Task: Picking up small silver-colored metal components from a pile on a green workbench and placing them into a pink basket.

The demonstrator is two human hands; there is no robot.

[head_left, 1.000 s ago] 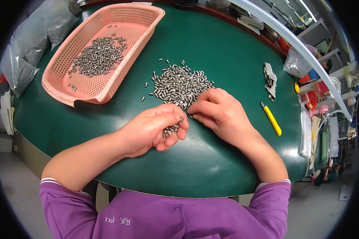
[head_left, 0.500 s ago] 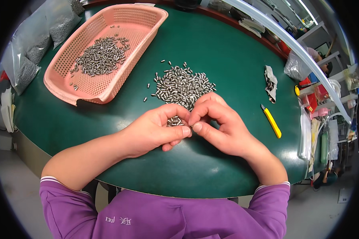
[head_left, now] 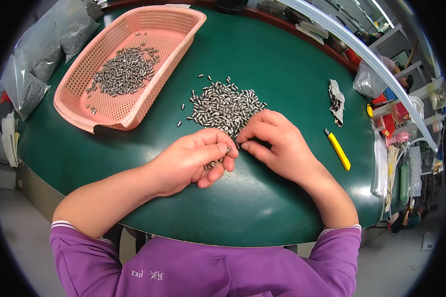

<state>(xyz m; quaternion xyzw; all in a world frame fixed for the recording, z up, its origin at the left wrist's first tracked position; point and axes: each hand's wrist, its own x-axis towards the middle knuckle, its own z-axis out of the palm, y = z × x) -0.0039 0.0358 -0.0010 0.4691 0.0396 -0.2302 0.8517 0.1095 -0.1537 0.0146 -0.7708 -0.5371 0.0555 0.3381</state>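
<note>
A heap of small silvery metal pieces, short and rounded like little pins or studs, lies on the green table just beyond my hands. My left hand is curled around several of the same metal pieces, with one between thumb and forefinger. Close to its right, my right hand pinches thumb and forefinger together at the near edge of the heap. A small dark piece shows at those fingertips, too small to make out fully.
A pink plastic basket holding more metal pieces stands at the back left, beside clear bags of small parts. To the right lie a yellow utility knife and a crumpled grey scrap. Shelves with tools line the far right.
My hands have come slightly apart. The left has rolled so the pieces in its fingers show more, while the right thumb and fingertips have moved up toward the heap.
</note>
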